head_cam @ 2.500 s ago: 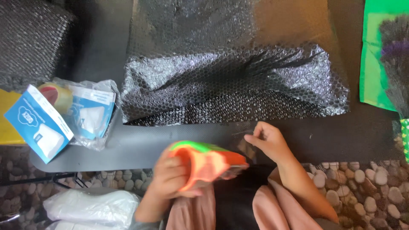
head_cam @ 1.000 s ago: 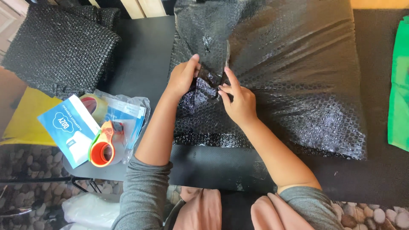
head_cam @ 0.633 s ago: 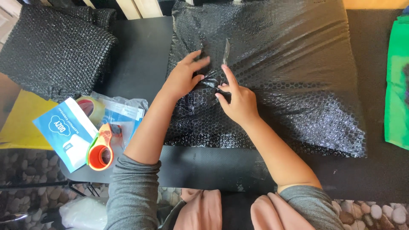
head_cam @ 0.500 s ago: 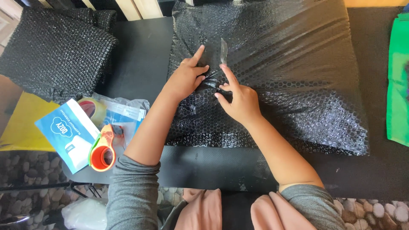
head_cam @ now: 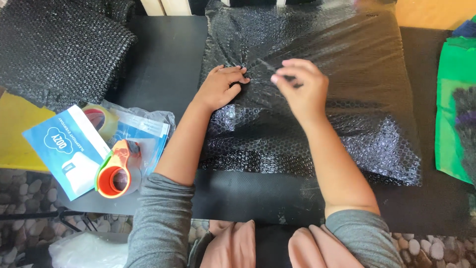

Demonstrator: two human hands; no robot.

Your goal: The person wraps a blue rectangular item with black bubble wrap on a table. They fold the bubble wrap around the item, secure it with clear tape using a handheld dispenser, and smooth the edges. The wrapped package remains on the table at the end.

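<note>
a large parcel wrapped in black bubble wrap lies across the middle of a dark table, reaching from its far edge almost to the near one. the left hand rests palm down on the wrap near the parcel's left side, fingers spread loosely and pressing the film flat, holding nothing. the right hand hovers just beside it, a little above the wrap, with thumb and fingertips pinched together; whether they grip a strip of clear tape cannot be told, as that spot is blurred. both arms wear grey sleeves. to the left, well apart from the hands, an orange and green tape dispenser lies on a blue and white packet and a clear plastic bag. a second bubble-wrapped bundle sits at the far left corner. green cloth lies at the right edge.
</note>
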